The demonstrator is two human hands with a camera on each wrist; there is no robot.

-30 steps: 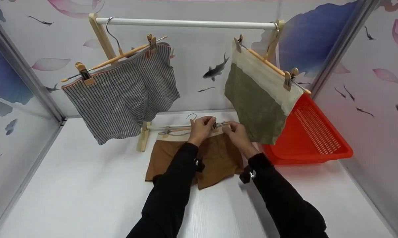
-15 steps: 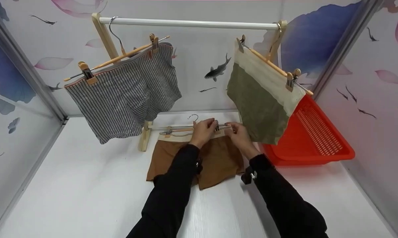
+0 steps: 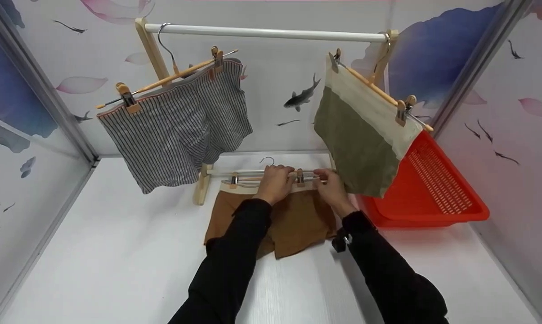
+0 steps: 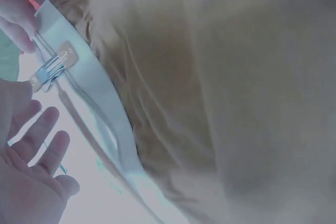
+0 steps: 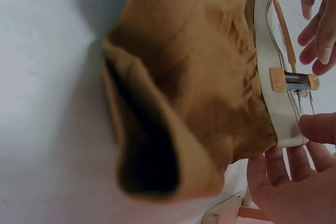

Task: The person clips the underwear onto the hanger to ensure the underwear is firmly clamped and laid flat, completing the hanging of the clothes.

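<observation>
Brown shorts [image 3: 300,225] with a cream waistband lie on the white table, attached to a clip hanger [image 5: 283,24] along the waistband. The hanger's right clip [image 3: 300,177] bites the waistband between my hands; a second clip [image 3: 234,180] grips its left part. My left hand [image 3: 275,184] is beside the right clip, its fingers loose and spread in the left wrist view. At the right corner of the waistband, my right hand [image 3: 334,191] pinches the edge, thumb on top and fingers beneath, as the right wrist view shows.
Striped shorts [image 3: 176,126] and a green garment [image 3: 356,135] with a cream band hang from clip hangers on a rack with a white top rail [image 3: 271,32]. A red plastic basket [image 3: 432,218] stands at the right, partly behind the green garment.
My left fingers have come off the right clip, which now shows on the waistband. My right hand stays at the waistband corner. The head view has shifted slightly left.
</observation>
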